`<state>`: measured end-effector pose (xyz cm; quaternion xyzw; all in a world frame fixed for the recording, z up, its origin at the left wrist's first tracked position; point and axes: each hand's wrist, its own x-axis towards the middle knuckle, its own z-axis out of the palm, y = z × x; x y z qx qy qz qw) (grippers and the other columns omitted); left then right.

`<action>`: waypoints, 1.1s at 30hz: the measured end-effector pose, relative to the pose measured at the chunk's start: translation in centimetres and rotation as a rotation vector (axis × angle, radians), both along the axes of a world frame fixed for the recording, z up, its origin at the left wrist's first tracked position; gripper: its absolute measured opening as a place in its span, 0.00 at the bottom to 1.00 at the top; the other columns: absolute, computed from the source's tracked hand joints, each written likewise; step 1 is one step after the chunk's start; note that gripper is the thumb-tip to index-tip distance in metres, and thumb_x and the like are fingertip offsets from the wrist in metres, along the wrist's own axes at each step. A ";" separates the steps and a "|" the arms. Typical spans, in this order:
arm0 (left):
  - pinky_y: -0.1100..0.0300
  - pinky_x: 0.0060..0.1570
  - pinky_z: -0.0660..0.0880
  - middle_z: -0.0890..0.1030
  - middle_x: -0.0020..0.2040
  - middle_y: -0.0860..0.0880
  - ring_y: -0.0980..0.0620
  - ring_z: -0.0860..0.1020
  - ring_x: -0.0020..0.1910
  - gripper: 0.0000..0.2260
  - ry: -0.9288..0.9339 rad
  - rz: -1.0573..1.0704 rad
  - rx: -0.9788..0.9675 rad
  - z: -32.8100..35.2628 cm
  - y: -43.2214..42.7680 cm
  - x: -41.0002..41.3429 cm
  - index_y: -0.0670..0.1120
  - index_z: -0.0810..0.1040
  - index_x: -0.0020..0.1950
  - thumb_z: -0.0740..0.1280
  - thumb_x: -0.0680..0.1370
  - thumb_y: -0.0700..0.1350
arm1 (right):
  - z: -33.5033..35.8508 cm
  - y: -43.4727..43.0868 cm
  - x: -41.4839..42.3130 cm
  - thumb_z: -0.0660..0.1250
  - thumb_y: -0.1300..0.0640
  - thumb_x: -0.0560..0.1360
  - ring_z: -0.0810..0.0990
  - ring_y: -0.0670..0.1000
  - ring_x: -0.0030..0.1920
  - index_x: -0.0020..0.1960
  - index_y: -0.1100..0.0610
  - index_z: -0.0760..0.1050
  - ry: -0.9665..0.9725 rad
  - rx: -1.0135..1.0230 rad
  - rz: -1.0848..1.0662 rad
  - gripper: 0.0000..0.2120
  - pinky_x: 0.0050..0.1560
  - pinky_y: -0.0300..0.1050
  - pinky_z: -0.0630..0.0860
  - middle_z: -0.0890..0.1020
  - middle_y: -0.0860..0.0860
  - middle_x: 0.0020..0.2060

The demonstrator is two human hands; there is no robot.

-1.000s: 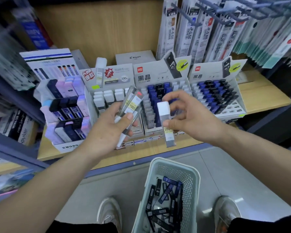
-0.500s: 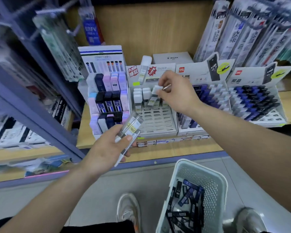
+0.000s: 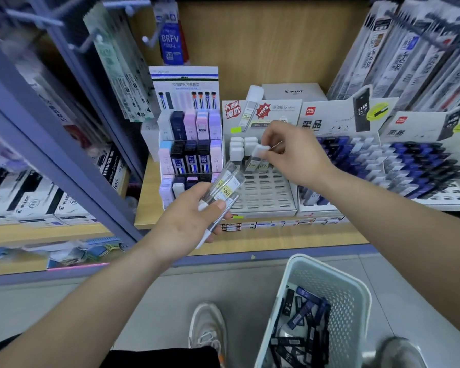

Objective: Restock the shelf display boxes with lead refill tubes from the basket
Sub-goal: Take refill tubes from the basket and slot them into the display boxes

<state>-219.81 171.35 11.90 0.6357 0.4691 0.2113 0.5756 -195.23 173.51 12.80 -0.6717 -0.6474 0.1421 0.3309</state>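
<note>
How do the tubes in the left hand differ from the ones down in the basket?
The hand tubes are clear with white caps and yellow labels; the basket tubes are black or blue. The hand tubes are gripped in a bunch by the left hand; the basket tubes lie loose in the basket. Both are slim refill tubes.

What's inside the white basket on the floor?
Black and blue lead refill tubes lie heaped in the basket. Whatever sits beneath the heap, and the basket's own bottom, is covered.
</note>
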 end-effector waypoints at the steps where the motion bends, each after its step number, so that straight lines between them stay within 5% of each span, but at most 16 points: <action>1: 0.61 0.36 0.78 0.86 0.46 0.51 0.55 0.79 0.35 0.06 -0.004 0.005 -0.001 0.1 0.0 0.0 0.55 0.77 0.57 0.63 0.83 0.46 | -0.1 -0.1 -0.1 0.74 0.58 0.75 0.82 0.53 0.40 0.45 0.53 0.75 -0.002 -0.002 0.012 0.07 0.44 0.47 0.79 0.82 0.51 0.40; 11: 0.60 0.37 0.78 0.85 0.45 0.51 0.56 0.80 0.34 0.07 -0.026 0.033 0.016 0.2 0.4 0.1 0.53 0.76 0.60 0.63 0.83 0.46 | -0.5 0.8 -0.7 0.70 0.62 0.77 0.80 0.55 0.44 0.52 0.58 0.78 -0.135 0.137 -0.001 0.05 0.49 0.50 0.78 0.83 0.54 0.45; 33: 0.63 0.34 0.78 0.85 0.47 0.49 0.56 0.80 0.36 0.07 -0.039 0.069 -0.019 0.2 0.6 0.6 0.53 0.77 0.60 0.62 0.84 0.46 | -1.7 1.2 -0.9 0.67 0.58 0.79 0.80 0.57 0.49 0.55 0.56 0.81 -0.359 0.106 0.020 0.07 0.47 0.53 0.78 0.80 0.52 0.49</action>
